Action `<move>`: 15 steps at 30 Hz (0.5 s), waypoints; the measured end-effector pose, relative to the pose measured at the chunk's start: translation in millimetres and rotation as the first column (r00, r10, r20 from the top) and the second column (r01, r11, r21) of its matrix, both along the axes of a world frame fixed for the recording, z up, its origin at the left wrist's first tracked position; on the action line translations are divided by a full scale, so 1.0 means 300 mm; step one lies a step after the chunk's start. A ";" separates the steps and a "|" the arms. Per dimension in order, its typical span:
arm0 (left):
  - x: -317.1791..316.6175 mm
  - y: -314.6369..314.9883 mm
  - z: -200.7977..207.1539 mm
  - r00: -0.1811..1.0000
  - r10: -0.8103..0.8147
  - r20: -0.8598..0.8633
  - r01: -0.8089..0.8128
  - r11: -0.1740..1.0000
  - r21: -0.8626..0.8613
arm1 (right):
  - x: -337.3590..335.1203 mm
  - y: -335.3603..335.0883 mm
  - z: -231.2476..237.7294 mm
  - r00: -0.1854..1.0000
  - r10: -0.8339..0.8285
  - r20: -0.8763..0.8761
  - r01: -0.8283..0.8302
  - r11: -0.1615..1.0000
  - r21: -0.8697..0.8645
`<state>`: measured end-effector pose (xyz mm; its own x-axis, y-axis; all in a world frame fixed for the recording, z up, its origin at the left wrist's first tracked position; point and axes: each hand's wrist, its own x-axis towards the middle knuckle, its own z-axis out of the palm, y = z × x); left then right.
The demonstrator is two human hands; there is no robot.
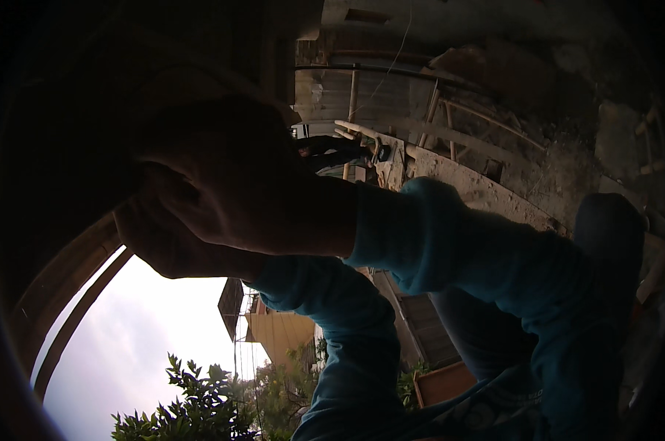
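My two hands are close together in deep shadow at the left of the view. My right hand, its back toward me, lies in front of my left hand and partly covers it. The fingers of both are curled in. Whatever they hold, if anything, is lost in the dark. Blue-green sleeves reach my wrists. Beside my left hand runs a wooden beam, which ends against the shadow near its fingers; I cannot tell whether they touch.
A second, thinner beam stands against bright sky. Below are a leafy bush and a tan building side. Toward the upper right, bamboo poles and a dusty plank cross a rubble-strewn area. A person's dark-clad legs show past my right hand.
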<state>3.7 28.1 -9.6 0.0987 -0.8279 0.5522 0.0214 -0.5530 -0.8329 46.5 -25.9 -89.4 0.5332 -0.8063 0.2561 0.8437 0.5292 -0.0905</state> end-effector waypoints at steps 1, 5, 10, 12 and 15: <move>0.003 -0.001 -0.001 1.000 -0.004 -0.004 0.004 1.000 -0.002 | -0.001 0.000 -0.002 1.000 0.012 0.011 -0.012 1.000 0.004; 0.002 -0.007 -0.008 1.000 -0.016 -0.016 0.016 1.000 -0.006 | -0.008 0.012 -0.005 1.000 -0.022 -0.020 0.022 1.000 0.016; 0.003 -0.003 -0.001 1.000 -0.019 -0.025 0.018 1.000 -0.021 | -0.010 0.003 -0.013 0.997 0.051 0.051 -0.050 0.998 -0.031; 0.004 -0.003 -0.001 0.999 -0.023 -0.027 0.022 0.999 -0.027 | -0.008 0.007 -0.012 0.995 0.071 0.075 -0.068 0.997 -0.037; 0.006 0.000 -0.002 0.999 -0.022 -0.027 0.021 0.999 -0.037 | -0.008 0.012 -0.011 0.990 0.093 0.107 -0.087 0.995 -0.053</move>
